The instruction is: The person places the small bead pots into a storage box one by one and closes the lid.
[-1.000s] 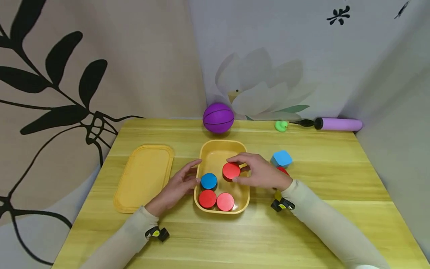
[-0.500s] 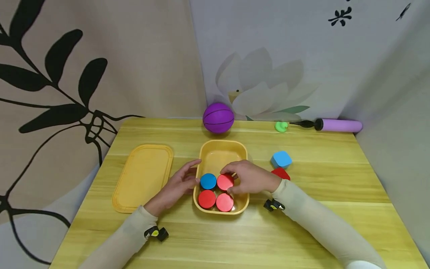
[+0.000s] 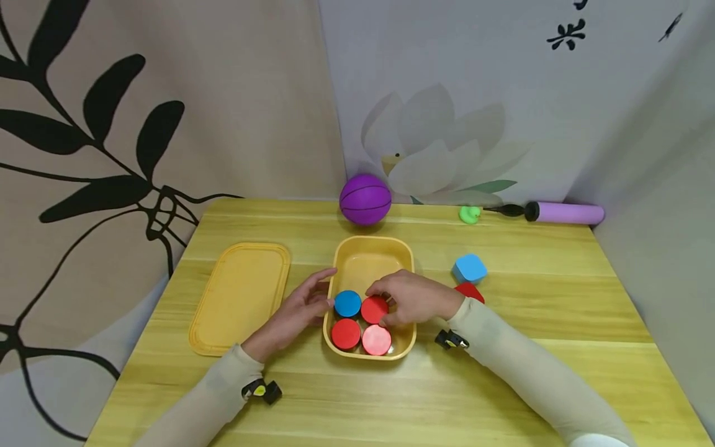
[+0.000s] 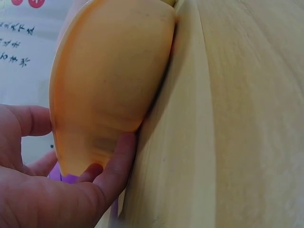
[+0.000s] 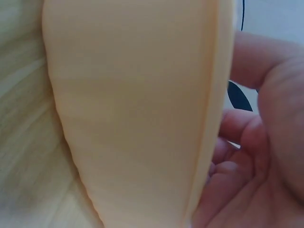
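Head view: right fingers (image 3: 381, 287) pinch 1 red disc (image 3: 373, 310) inside the tray (image 3: 363, 264).

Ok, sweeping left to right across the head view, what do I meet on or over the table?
Yellow lid → left hand → yellow tub → blue block → purple pump.

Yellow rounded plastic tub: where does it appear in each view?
Head: yellow rounded plastic tub, just below centre.
Left wrist: tub, outer side, upper left.
Right wrist: tub, outer side, left of centre, full height.
Shared landmark: light wooden table; lower half in head, right in left wrist, left in right wrist.
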Demonstrator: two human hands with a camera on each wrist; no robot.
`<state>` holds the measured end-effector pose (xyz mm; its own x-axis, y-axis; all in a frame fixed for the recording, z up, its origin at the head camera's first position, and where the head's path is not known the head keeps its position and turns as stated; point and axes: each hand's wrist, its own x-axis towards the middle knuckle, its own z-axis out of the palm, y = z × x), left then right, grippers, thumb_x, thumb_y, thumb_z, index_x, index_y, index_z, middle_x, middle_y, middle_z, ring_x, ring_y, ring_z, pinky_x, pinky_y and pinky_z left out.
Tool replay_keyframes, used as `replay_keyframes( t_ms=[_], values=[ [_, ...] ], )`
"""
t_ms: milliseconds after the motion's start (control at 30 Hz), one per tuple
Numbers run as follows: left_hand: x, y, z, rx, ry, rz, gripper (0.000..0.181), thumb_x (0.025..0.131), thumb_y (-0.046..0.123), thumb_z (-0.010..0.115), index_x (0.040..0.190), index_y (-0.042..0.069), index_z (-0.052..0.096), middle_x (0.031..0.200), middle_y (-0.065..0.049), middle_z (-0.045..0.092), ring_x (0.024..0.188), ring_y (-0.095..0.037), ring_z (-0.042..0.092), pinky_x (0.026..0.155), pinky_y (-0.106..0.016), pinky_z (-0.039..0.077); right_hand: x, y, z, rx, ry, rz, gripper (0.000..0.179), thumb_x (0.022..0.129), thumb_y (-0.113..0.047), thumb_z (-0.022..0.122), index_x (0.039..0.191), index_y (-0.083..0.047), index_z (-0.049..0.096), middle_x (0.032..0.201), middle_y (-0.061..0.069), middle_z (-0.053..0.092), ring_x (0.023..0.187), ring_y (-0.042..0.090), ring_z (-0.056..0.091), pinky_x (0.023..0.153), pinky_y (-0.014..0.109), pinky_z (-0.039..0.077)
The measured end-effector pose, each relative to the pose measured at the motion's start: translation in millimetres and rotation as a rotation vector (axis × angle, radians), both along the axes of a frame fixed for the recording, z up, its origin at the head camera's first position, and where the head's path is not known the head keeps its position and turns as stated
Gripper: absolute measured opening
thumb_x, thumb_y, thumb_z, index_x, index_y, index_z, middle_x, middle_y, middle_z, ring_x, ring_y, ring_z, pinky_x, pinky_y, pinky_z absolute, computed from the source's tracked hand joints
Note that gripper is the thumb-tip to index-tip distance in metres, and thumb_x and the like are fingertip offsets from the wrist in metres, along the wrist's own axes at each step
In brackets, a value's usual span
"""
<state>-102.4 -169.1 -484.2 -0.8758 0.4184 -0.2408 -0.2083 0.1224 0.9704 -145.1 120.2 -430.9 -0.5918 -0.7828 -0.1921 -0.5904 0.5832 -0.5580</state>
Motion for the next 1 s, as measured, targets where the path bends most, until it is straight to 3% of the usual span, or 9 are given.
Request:
replay_keyframes(
  t_ms=[400, 633, 1000],
  values=[
    [-0.2, -0.8, 0.9, -0.014, -0.013, 0.0, 0.063, 0.108, 0.021, 0.059, 0.165, 0.03, 0.033, 0.158, -0.019, 0.044, 0.138, -0.035, 0.057, 0.096, -0.045, 0.061, 2.7, 4.1, 0.7, -0.009, -0.012, -0.008, 0.052, 0.089, -0.029, 0.082, 0.135, -0.009, 0.069, 0.127, 0.0, 0.071, 0.11, 0.018, 0.065, 0.1, 0.039, 0.054],
    [-0.8, -0.1, 1.0, -0.015, -0.011, -0.006, 0.063, 0.108, 0.02, 0.058, 0.165, 0.031, 0.033, 0.159, -0.021, 0.043, 0.139, -0.037, 0.055, 0.096, -0.045, 0.061, 2.9, 9.5, 1.0, -0.127, -0.074, -0.045, 0.047, 0.093, -0.023, 0.08, 0.135, -0.006, 0.069, 0.131, 0.003, 0.071, 0.115, 0.021, 0.07, 0.1, 0.036, 0.059],
    [0.5, 0.5, 0.6, -0.007, -0.01, -0.005, 0.064, 0.108, 0.019, 0.058, 0.165, 0.029, 0.032, 0.158, -0.021, 0.043, 0.137, -0.035, 0.057, 0.095, -0.043, 0.061, 12.8, 37.8, 13.2, -0.291, -0.071, -0.147, 0.042, 0.096, -0.026, 0.079, 0.133, -0.008, 0.069, 0.13, 0.009, 0.073, 0.118, 0.025, 0.071, 0.098, 0.035, 0.061]
  ],
)
